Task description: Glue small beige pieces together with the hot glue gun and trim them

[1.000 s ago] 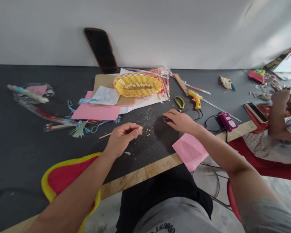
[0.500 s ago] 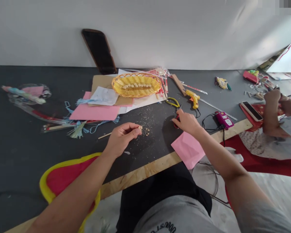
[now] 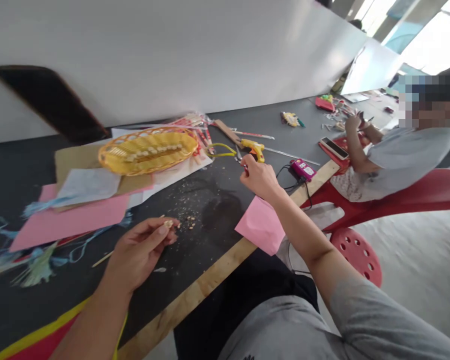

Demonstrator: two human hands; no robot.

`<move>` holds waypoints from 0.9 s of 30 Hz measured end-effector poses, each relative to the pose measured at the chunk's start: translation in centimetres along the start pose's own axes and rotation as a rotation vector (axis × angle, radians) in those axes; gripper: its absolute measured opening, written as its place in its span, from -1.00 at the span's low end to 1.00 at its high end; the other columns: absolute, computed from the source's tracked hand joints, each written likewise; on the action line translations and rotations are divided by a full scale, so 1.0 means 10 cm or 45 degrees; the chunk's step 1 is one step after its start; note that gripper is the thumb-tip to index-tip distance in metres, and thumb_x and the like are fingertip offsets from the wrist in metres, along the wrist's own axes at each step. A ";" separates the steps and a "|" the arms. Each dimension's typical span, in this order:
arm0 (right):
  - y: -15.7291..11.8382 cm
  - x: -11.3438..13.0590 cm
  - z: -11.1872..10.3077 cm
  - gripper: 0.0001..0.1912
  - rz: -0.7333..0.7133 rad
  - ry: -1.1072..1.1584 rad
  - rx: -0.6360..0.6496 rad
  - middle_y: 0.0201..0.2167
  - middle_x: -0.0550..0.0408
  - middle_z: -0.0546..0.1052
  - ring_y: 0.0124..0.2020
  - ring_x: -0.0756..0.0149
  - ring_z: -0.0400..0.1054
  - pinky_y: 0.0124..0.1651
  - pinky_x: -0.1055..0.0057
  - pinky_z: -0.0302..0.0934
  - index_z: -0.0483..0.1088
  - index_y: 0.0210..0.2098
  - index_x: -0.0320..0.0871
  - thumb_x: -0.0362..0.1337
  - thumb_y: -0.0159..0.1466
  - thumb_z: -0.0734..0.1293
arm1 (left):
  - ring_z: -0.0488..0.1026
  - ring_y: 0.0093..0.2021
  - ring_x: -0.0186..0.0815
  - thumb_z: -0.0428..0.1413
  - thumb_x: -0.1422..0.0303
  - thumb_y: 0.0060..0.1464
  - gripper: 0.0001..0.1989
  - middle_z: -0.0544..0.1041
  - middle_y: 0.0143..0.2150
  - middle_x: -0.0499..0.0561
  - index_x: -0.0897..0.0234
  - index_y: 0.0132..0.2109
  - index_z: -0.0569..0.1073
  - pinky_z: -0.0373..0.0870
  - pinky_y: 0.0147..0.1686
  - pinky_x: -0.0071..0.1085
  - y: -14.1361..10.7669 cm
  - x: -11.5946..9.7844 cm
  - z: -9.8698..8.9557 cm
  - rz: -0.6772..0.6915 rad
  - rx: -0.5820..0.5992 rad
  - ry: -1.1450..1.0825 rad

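Observation:
My left hand (image 3: 144,247) pinches a small pale, flower-like piece (image 3: 168,224) between thumb and fingers, above the dark table. Beside it lie pale crumbs (image 3: 190,220) and scattered specks. My right hand (image 3: 260,176) is closed at the far side, its fingers curled on a red-handled tool mostly hidden beneath them. Close to those fingertips are yellow-handled pliers (image 3: 222,146) and a yellow glue gun (image 3: 253,147). A yellow woven basket (image 3: 153,162) holding a row of small pale pieces (image 3: 155,151) stands on stacked paper, left of my right hand.
A pink paper packet (image 3: 261,226) overhangs the wooden table edge (image 3: 210,275). Pink sheets (image 3: 75,220) and tassels (image 3: 41,265) lie left. A phone (image 3: 52,102) leans on the white partition. A magenta box (image 3: 303,170) has cords. Another person (image 3: 408,155) sits at right.
The view has swung right, showing more of the other person and a red stool. My left hand still pinches the pale piece. The red handle under my right hand is now nearly hidden.

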State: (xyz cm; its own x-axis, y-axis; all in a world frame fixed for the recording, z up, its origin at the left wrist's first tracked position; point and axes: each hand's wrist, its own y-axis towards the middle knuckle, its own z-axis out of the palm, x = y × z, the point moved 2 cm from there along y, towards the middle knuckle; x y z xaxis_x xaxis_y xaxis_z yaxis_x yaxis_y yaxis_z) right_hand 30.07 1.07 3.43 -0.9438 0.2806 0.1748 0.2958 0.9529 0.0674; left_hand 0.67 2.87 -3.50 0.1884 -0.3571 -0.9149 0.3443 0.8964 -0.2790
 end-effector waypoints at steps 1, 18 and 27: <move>-0.01 0.01 -0.03 -0.62 -0.036 0.051 -0.070 -0.24 -0.01 0.61 -0.22 0.12 0.52 -0.16 0.30 0.31 0.27 0.09 -0.12 -0.33 0.28 0.15 | 0.43 -0.41 -0.39 0.48 0.19 -0.35 -0.71 0.63 -0.25 -0.03 0.14 -0.43 0.63 0.47 -0.46 -0.50 -0.01 -0.02 0.00 -0.003 0.009 -0.005; 0.20 0.56 0.51 -0.37 -0.567 1.261 0.266 -0.01 -0.04 0.47 -0.10 0.31 0.41 -0.10 0.38 0.36 0.01 0.30 -0.14 -0.34 0.24 0.16 | 0.54 0.00 -0.15 0.45 0.28 -0.23 -0.77 0.54 0.14 0.09 0.22 -0.41 0.60 0.59 -0.16 -0.32 -0.11 -0.07 0.05 -0.022 0.137 -0.195; -0.04 0.75 0.61 -0.46 -0.920 0.924 0.108 -0.23 0.00 0.46 -0.25 0.21 0.37 -0.17 0.27 0.36 0.35 0.11 -0.11 -0.05 0.20 0.42 | 0.49 -0.45 -0.42 0.46 0.17 -0.28 -0.64 0.62 -0.37 -0.03 0.25 -0.37 0.57 0.51 -0.36 -0.45 -0.01 0.01 -0.05 0.072 -0.205 -0.217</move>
State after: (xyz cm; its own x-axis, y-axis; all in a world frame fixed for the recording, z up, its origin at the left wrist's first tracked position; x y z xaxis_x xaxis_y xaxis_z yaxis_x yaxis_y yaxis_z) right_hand 21.94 3.51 -1.22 -0.5673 -0.4735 0.6738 -0.3455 0.8795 0.3273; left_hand 0.23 2.83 -3.73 0.3602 -0.3324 -0.8716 0.1803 0.9416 -0.2845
